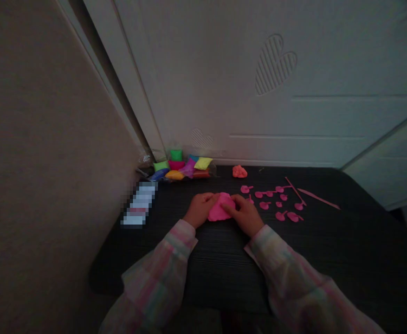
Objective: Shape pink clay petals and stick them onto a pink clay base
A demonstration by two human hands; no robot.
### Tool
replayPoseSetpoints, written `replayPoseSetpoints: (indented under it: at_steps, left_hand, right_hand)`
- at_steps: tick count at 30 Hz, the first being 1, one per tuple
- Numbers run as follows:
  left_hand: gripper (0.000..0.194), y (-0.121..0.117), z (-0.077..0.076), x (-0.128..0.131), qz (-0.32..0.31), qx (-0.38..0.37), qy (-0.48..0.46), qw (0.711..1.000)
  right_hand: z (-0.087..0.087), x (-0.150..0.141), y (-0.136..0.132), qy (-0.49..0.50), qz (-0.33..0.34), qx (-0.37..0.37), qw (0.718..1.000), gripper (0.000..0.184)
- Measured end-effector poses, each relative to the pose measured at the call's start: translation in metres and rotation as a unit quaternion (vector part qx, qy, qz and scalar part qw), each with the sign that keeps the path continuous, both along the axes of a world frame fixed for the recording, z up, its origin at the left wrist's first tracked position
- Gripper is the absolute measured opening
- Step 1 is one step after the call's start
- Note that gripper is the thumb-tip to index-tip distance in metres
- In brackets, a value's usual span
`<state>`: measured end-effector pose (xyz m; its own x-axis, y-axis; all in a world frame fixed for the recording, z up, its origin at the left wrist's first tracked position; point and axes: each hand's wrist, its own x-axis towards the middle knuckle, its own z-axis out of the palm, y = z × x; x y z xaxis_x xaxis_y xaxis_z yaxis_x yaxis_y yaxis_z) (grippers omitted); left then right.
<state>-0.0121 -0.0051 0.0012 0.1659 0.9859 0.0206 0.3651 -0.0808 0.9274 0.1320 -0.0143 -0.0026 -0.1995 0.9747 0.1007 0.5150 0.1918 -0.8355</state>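
Note:
Between my two hands is a flattened sheet of bright pink modelling clay [220, 209]. My left hand [199, 209] grips its left side, thumb on top. On the right side, my right hand [247, 214] pinches the sheet, with its thumb lying over the clay. The undersides of the fingers are hidden. Just right of my right hand lie several small flat pink clay pieces with thin stems, among them one round piece [264, 205]. A lump of orange-pink clay [240, 171] sits behind my hands.
Packets of coloured clay [175, 175] lie at the back left of the dark table [220, 269]. A blurred-out pale rectangle [139, 204] is at left. A thin pink stick [295, 190] and a pink clay strip [319, 198] lie at right. A white panel [203, 83] stands behind.

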Motion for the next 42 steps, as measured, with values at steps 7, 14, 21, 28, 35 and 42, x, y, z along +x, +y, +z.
replayPoseSetpoints:
  at_steps: [7,14,21,28,35,42]
  left_hand:
    - [0.030,0.0005,0.0007,0.0002,-0.005,0.006,-0.059,0.998]
    - [0.025,-0.0007,0.0038,-0.0002,0.017,0.022,-0.019,0.999]
    - [0.036,0.0011,0.0027,-0.0009,0.029,-0.008,-0.061,0.998]
    - [0.027,0.0032,-0.0005,-0.0013,-0.064,-0.081,-0.110,0.989]
    - [0.021,0.0032,-0.0031,-0.0024,-0.066,-0.072,-0.095,0.991]
    - [0.021,0.0005,0.0028,0.0019,-0.068,-0.101,-0.148,0.981]
  right_hand:
    - [0.0000,0.0004,0.0009,0.034,0.000,-0.019,0.999,0.025]
    - [0.0000,-0.0003,0.0004,0.041,0.021,-0.018,0.999,0.023]
    - [-0.0011,0.0006,0.0012,0.068,0.016,-0.023,0.997,0.023]
    - [-0.0075,0.0040,0.0072,0.147,-0.040,-0.037,0.988,0.029]
    - [-0.0027,0.0053,0.0052,0.113,0.001,-0.056,0.992,0.029]
    - [0.0008,0.0046,0.0024,0.085,-0.026,-0.019,0.996,0.028]
